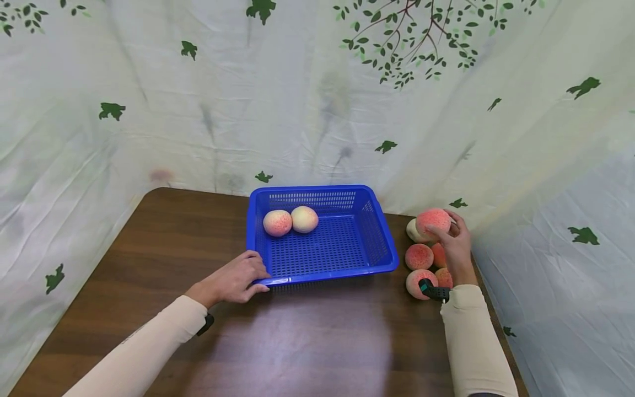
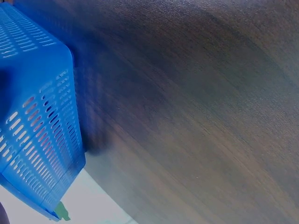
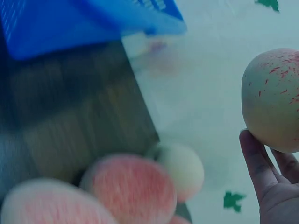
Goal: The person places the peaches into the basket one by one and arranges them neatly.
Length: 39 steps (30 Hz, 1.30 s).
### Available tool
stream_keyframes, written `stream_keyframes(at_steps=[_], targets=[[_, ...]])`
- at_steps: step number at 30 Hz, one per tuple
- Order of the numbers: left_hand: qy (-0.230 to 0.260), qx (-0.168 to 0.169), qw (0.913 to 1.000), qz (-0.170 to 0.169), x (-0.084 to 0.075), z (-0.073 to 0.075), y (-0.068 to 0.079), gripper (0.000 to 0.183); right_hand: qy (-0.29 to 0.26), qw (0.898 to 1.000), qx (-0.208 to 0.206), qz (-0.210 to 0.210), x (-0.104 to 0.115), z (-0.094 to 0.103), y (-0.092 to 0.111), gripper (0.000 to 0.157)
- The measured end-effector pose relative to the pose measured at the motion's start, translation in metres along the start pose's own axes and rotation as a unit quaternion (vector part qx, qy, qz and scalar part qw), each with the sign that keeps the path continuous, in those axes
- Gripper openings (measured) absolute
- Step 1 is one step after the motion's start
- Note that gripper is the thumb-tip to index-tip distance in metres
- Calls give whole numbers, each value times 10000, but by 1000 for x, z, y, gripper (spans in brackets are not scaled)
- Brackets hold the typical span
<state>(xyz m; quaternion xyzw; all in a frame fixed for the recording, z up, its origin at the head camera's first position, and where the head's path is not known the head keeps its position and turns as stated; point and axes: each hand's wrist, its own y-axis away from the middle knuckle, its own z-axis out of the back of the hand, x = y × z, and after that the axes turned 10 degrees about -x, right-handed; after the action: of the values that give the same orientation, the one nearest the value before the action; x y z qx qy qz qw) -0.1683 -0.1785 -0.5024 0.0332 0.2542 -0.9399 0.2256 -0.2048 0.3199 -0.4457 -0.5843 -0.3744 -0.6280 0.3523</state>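
A blue plastic basket [image 1: 317, 278] with slotted walls sits on the brown table, two peaches [image 1: 278, 223] lying side by side at its left. My left hand [image 1: 240, 278] grips the basket's front-left corner, fingers over the rim and thumb below it. Over at the right, my right hand [image 1: 456, 242] holds a pink-speckled peach [image 1: 433, 221] between thumb and fingers, above a group of several other peaches [image 1: 419, 257]. The right wrist view shows this held peach [image 3: 273, 100] raised, its pale side towards the camera, with the fingers [image 3: 254, 158] beneath it.
The brown wooden table [image 1: 307, 342] ends at the back and sides against a pale curtain [image 1: 278, 110] printed with leaves. The loose peaches stand near the table's right edge, a short way right of the basket.
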Motion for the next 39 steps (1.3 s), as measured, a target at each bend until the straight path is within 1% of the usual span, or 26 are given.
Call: stream_keyframes(at_steps=[4, 9, 11, 14, 16, 17, 21, 23, 25, 28, 31, 39], targets=[[-8, 23, 10000, -5, 1, -1, -1, 16, 78, 9998, 152, -55, 3, -19, 1, 69], [0, 126, 9999, 69, 1, 0, -1, 17, 119, 9986, 506, -25, 1, -39, 2, 71], [-7, 149, 9998, 99, 1, 0, -1, 18, 132, 9980, 618, -40, 6, -48, 6, 72], [-18, 173, 9997, 146, 0, 1, -2, 18, 312, 9971, 687, -33, 16, -61, 14, 71], [-36, 168, 9997, 154, 0, 1, -2, 18, 538, 9961, 702, -9, 21, -69, 19, 71], [-42, 183, 9997, 172, 0, 1, -2, 19, 618, 9955, 717, 21, 21, -72, 19, 71], [-26, 232, 9995, 218, -1, 2, -2, 19, 576, 9951, 799, 3, 10, -86, 14, 70], [-13, 267, 9993, 250, -1, 3, -2, 21, 379, 9954, 881, -4, 2, -94, 10, 70], [-16, 278, 9993, 267, -1, 3, -2, 21, 309, 9953, 919, 7, -6, -101, 7, 69], [-32, 261, 9993, 266, -1, 3, -1, 21, 209, 9946, 1003, 168, -13, -113, 4, 68], [-30, 222, 9995, 244, -1, 2, 0, 20, 162, 9942, 1038, 230, -18, -123, 4, 67], [-49, 214, 9995, 229, -1, 2, 0, 20, 140, 9944, 1050, 30, -29, -152, 2, 70]])
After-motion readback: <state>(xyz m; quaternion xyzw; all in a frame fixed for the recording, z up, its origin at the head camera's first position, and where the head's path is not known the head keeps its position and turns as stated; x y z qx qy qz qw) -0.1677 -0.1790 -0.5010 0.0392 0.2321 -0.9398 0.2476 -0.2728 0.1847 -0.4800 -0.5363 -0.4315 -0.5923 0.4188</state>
